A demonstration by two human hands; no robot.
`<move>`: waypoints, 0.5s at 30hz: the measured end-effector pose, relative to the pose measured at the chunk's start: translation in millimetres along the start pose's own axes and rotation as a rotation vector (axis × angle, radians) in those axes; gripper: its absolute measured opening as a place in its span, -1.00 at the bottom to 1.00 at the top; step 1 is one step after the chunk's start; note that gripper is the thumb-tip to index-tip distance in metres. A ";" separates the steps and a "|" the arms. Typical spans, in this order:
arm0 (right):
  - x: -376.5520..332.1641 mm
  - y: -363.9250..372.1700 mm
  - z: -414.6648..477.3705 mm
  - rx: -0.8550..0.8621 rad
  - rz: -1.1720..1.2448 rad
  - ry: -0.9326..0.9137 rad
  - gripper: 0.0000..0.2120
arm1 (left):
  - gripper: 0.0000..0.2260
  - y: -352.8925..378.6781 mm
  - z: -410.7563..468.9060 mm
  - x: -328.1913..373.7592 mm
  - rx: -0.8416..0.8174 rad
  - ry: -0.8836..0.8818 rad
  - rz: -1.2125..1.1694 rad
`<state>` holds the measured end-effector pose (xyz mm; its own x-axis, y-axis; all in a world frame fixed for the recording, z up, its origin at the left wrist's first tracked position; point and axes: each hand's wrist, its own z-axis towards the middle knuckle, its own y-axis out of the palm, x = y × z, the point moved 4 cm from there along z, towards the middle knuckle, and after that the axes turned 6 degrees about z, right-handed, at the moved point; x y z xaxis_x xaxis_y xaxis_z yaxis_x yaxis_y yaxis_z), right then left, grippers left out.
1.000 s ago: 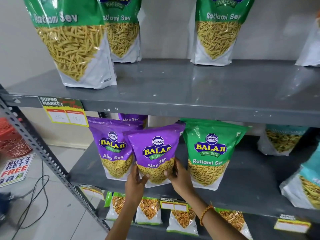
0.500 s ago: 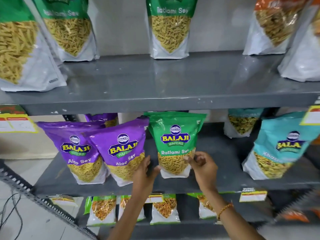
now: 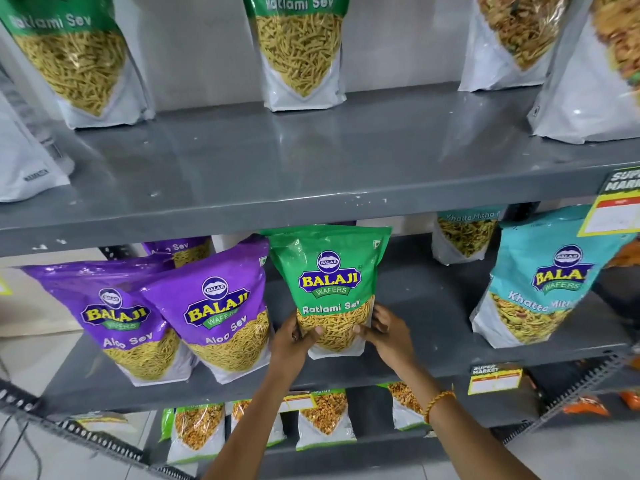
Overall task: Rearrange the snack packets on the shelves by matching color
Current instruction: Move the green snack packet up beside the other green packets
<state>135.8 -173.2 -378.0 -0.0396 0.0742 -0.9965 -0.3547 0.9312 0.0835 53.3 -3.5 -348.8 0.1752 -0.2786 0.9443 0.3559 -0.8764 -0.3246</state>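
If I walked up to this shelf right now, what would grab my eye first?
Probably the bright green Ratlami Sev packet at the middle of the centre shelf, gripped at its lower edges by the left hand and the right hand. Just left of it stand two vivid purple Aloo Sev packets, and a teal Khatta Mitha packet sits far right.

Both hands hold the green Ratlami Sev packet at its lower part on the middle shelf: the left hand at its left edge, the right hand at its right edge. Two purple Aloo Sev packets stand just beside it, on its left.
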 end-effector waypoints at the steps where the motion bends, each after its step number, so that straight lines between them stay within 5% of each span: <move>1: -1.9 -2.3 -1.7 0.015 0.013 -0.008 -0.36 | -0.73 2.5 -0.9 1.7 -0.004 0.003 -0.009; 9: -7.6 -50.2 -61.1 0.152 0.055 -0.002 -0.60 | -0.76 42.8 -37.0 12.8 -0.068 0.016 -0.041; 13: -21.7 -68.2 -108.7 0.173 0.060 -0.045 -0.57 | -0.55 56.9 -84.2 18.4 -0.045 -0.006 -0.146; 15: -38.1 -72.0 -128.0 0.168 0.056 -0.089 -0.54 | -0.60 56.7 -106.1 28.5 -0.008 0.020 -0.192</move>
<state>43.2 -288.7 -344.7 0.0301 0.1523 -0.9879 -0.1931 0.9706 0.1437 -18.9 -102.8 -334.5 0.0869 -0.1137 0.9897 0.3733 -0.9174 -0.1382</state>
